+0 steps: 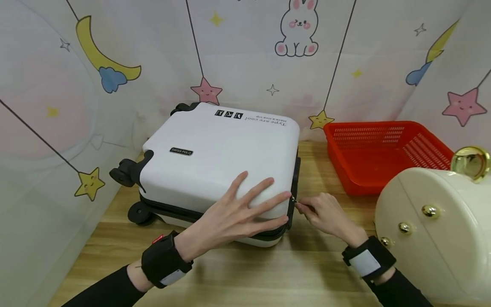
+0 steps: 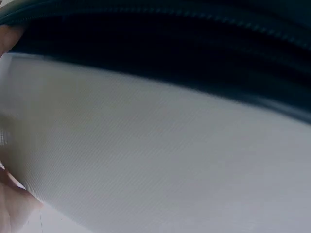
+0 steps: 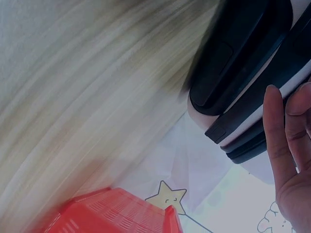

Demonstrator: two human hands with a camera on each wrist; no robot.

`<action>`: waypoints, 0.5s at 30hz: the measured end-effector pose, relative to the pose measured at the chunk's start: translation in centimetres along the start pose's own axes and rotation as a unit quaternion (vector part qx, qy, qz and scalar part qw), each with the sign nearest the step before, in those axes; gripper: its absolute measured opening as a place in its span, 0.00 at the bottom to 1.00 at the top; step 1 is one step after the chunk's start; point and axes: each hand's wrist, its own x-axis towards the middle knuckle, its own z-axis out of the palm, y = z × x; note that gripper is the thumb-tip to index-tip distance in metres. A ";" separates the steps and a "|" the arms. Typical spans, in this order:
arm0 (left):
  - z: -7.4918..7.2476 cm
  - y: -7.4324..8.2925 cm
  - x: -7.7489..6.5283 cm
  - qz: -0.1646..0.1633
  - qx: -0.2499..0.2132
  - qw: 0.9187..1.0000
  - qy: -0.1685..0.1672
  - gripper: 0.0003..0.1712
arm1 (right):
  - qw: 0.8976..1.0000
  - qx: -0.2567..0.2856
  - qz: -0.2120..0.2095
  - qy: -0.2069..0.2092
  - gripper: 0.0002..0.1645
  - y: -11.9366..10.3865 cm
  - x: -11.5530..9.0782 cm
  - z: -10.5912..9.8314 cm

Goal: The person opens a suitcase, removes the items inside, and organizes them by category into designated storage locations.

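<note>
A white hard-shell suitcase (image 1: 226,145) lies flat on the wooden table, its black wheels toward the left. My left hand (image 1: 241,211) rests on its front right corner with fingers spread over the shell. At that corner, my right hand (image 1: 326,213) pinches a small metal zipper pull (image 1: 293,199) between thumb and fingertips. The left wrist view shows the black zipper (image 2: 194,13) running along the suitcase's edge above the pale lower shell (image 2: 160,145). Black handles (image 3: 238,53) on the suitcase's side appear in the right wrist view, near the right fingers (image 3: 277,126).
A red plastic basket (image 1: 341,170) stands at the back right. In front of it is a cream rounded case (image 1: 418,238) with gold knobs, close to my right forearm. A patterned cloth (image 1: 245,55) with stars and a rabbit hangs behind the wooden table (image 1: 238,277).
</note>
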 end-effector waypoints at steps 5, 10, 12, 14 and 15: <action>-0.2 0.1 -0.3 -0.011 -0.008 1.000 0.004 0.46 | 0.999 -0.040 0.007 0.015 0.15 0.2 0.8 -0.4; -0.1 0.3 -0.5 -0.010 -0.005 1.000 0.027 0.45 | 0.995 -0.078 0.055 0.025 0.15 1.1 2.0 -0.4; -0.1 0.4 -0.6 -0.009 -0.006 0.999 0.030 0.47 | 0.992 -0.091 0.075 0.039 0.15 1.9 2.6 -0.2; 0.0 0.5 -0.6 -0.009 -0.006 0.999 0.031 0.48 | 0.990 -0.094 0.096 0.053 0.14 2.9 3.3 0.0; 0.0 0.5 -0.6 -0.008 -0.007 1.000 0.029 0.48 | 0.988 -0.093 0.107 0.057 0.14 3.4 3.7 0.1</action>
